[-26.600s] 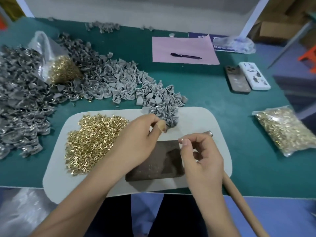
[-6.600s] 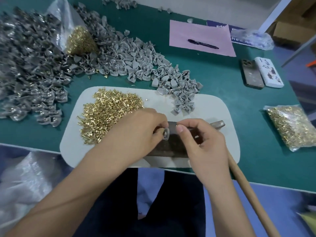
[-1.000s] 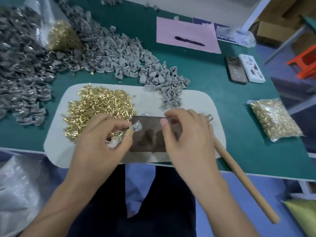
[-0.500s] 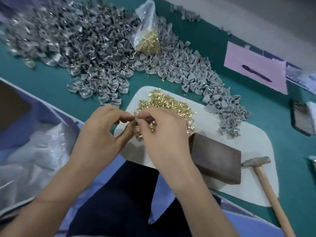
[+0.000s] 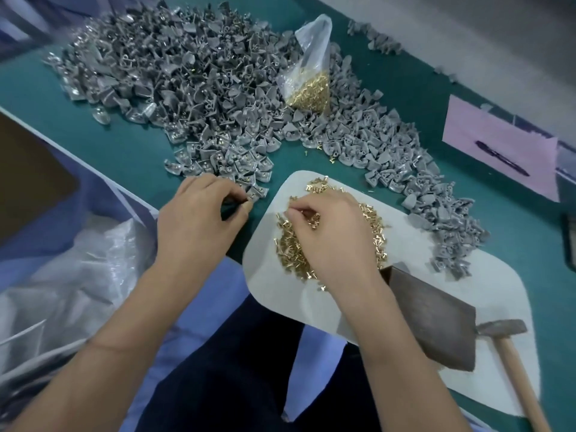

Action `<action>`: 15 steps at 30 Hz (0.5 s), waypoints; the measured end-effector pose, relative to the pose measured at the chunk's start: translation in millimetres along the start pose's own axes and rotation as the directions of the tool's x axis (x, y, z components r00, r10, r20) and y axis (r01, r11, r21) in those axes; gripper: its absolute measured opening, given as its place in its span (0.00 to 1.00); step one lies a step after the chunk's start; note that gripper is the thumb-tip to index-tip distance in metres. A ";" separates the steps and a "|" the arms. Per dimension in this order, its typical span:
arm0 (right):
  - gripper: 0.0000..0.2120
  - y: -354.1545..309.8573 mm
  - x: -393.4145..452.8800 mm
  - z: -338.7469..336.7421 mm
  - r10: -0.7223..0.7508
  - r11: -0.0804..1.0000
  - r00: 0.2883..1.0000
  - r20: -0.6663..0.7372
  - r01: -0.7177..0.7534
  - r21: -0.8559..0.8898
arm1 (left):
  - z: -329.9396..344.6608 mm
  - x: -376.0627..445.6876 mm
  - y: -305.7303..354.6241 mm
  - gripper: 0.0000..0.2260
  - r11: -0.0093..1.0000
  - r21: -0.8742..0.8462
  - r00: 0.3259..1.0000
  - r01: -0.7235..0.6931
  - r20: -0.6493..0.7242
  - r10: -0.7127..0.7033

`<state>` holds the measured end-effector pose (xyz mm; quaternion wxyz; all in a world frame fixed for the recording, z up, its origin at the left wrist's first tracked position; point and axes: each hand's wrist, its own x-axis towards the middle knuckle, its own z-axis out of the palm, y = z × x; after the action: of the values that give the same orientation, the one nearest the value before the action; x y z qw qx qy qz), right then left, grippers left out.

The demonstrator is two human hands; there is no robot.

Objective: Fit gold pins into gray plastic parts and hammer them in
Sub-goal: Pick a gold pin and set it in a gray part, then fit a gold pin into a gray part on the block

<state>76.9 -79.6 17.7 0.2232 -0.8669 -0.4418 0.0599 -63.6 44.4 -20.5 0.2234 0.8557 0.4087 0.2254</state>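
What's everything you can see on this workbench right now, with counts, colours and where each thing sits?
Loose gold metal pins: one heap, gold, on the white mat's left part.
White rounded mat: one, white, at the table's near edge.
Gray plastic parts: one big pile, gray, across the far table, trailing onto the mat.
Clear plastic bag of gold pins: one, on the gray pile.
Dark brown block: one, on the mat, right of the pins.
Wooden-handled hammer: one, right of the block.
Pink paper sheet: one, far right, a dark pen on it.
Green table: one.
Left hand: grip curled at the gray pile's edge.
Right hand: grip picking in the pins.
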 end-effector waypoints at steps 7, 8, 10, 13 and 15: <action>0.11 -14.5 6.9 18.3 -0.046 0.982 0.998 0.036 0.051 -0.182 | -3.3 -13.0 3.5 0.01 0.995 -0.072 0.994 -0.062 -0.089 0.056; 0.11 -15.2 7.6 18.8 -0.050 0.979 0.998 0.034 0.056 -0.197 | -2.8 -13.6 5.1 0.02 0.994 -0.078 0.993 -0.079 -0.090 0.072; 0.11 -18.1 10.0 19.4 -0.064 0.964 0.997 0.046 0.074 -0.255 | -0.7 -13.5 9.3 0.02 0.990 -0.090 0.992 -0.106 -0.085 0.098; 0.09 -20.6 13.2 17.8 -0.086 0.948 0.994 0.072 0.103 -0.300 | 1.5 -12.9 17.6 0.03 0.982 -0.130 0.988 -0.134 -0.097 0.122; 0.10 -17.2 10.2 10.8 -0.089 0.958 0.996 0.027 0.093 -0.272 | 3.3 -13.9 22.8 0.04 0.972 -0.168 0.983 -0.164 -0.112 0.146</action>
<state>67.0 -59.1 16.6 0.1009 -0.8675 -0.4870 -0.0054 -55.9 19.7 -13.0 0.2595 0.8498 0.3295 0.3194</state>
